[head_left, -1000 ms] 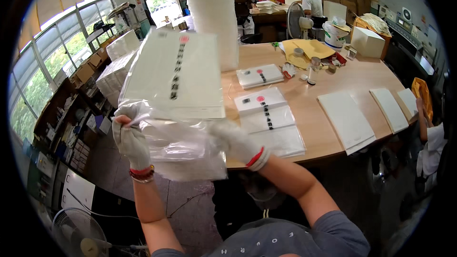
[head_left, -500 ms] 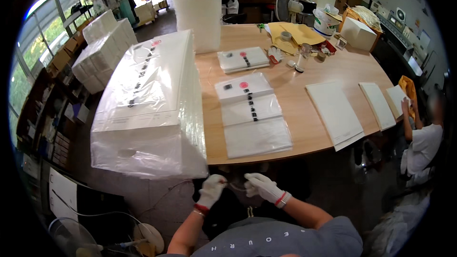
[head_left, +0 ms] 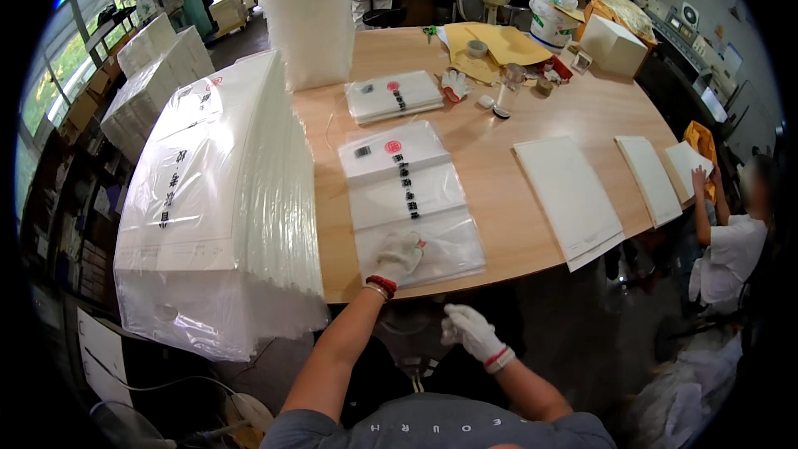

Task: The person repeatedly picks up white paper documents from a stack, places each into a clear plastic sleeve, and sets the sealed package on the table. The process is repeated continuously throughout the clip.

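My left hand, in a white glove, rests on the near part of a clear plastic bag printed in black and red. Its fingers are bent in, and the film wrinkles beside them. This bag tops a flat stack at the table's front edge. My right hand, also gloved, is held off the table's edge above my lap. Its fingers are curled closed; whatever may be inside them is hidden. To the left of my left hand stands a tall pile of plastic-wrapped white packages.
A smaller bag stack lies farther back on the wooden table. White paper stacks are on the right. Behind are a loose glove, a clear jar and yellow paper. A co-worker handles sheets at the right.
My left hand has moved forward from above my lap onto the plastic bag. My right hand stays off the table's edge, now apart from the left. The view has shifted rightward.
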A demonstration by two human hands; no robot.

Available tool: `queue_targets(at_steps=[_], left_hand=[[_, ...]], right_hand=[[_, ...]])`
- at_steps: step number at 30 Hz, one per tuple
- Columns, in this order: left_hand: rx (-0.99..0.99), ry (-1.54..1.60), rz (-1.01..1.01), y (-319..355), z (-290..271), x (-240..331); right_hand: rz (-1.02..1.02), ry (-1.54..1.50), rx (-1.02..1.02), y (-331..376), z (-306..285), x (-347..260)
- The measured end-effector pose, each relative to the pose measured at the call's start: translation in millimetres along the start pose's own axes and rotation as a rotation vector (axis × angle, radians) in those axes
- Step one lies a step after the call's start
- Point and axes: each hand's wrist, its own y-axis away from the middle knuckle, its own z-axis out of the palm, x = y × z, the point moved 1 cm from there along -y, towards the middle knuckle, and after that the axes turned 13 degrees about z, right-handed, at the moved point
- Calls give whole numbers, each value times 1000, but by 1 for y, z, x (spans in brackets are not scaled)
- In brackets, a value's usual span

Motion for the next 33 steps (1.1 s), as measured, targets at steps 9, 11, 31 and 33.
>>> queue_targets(at_steps=[9,11,31,33], left_hand=[[145,490,-262,-8,-19,-35],[463,950,-344,-9,-14,-77],[213,407,54,-10,-104,49],[325,154,78,8,-105,61]], right_hand=[[-524,328,230,-114,47,-98],[-681,865,562,-76,38,-116],[-669,792,-9,-33,21,-88],[-599,709,100,4,-22,-97]])
